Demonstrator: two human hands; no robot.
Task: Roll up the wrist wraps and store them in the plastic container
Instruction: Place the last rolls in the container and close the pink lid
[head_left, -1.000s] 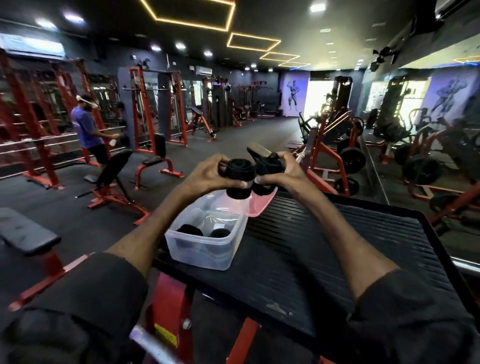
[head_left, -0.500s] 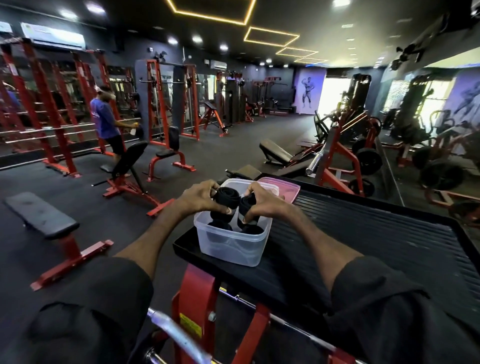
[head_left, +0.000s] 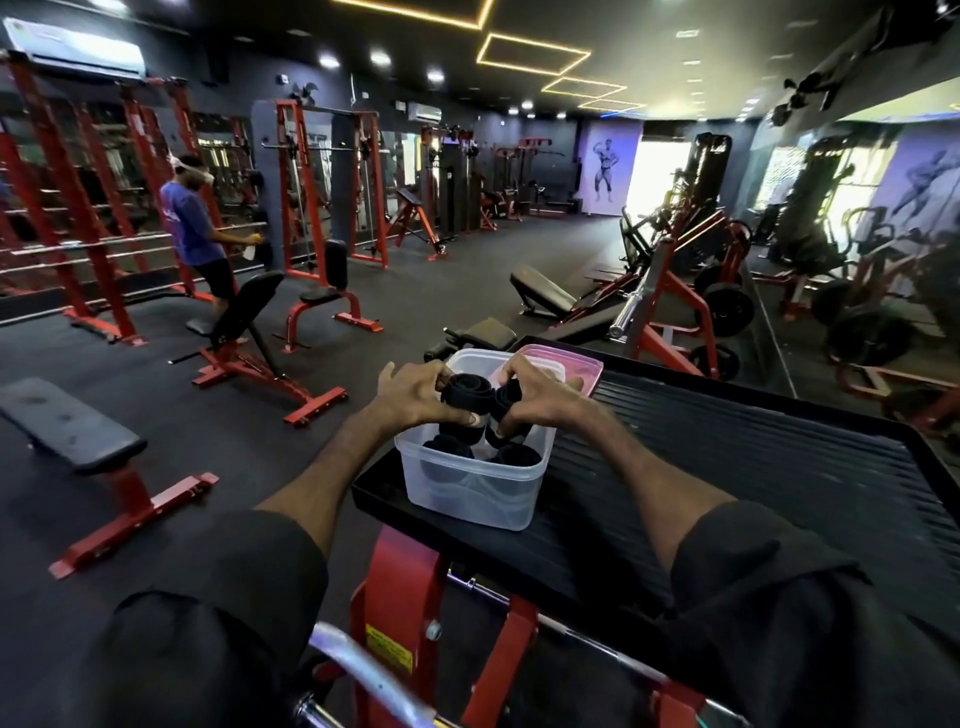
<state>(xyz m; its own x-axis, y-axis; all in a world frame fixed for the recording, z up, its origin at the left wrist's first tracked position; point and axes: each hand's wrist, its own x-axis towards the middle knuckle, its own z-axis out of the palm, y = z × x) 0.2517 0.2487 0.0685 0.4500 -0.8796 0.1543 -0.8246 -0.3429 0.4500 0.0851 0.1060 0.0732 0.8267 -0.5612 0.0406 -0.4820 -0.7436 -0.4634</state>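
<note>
A clear plastic container (head_left: 470, 491) stands on the near left corner of a black ribbed platform (head_left: 727, 467). Two rolled black wrist wraps lie at its bottom, one on the left (head_left: 445, 448) and one on the right (head_left: 517, 456). My left hand (head_left: 410, 395) grips a rolled black wrap (head_left: 465, 395) just above the container's opening. My right hand (head_left: 535, 397) holds a second rolled black wrap (head_left: 506, 400) right beside it, partly hidden by my fingers. Both rolls sit at rim level, touching each other.
The container's pink lid (head_left: 571, 364) lies just behind it on the platform. The platform rests on a red machine frame (head_left: 395, 587) with a chrome bar (head_left: 363, 670) near me. Benches (head_left: 67, 426), red racks and a person (head_left: 195, 228) stand on the gym floor to the left.
Both hands came down from chest height with the two rolled wraps to the container's opening. The view shifted left and closer to the container.
</note>
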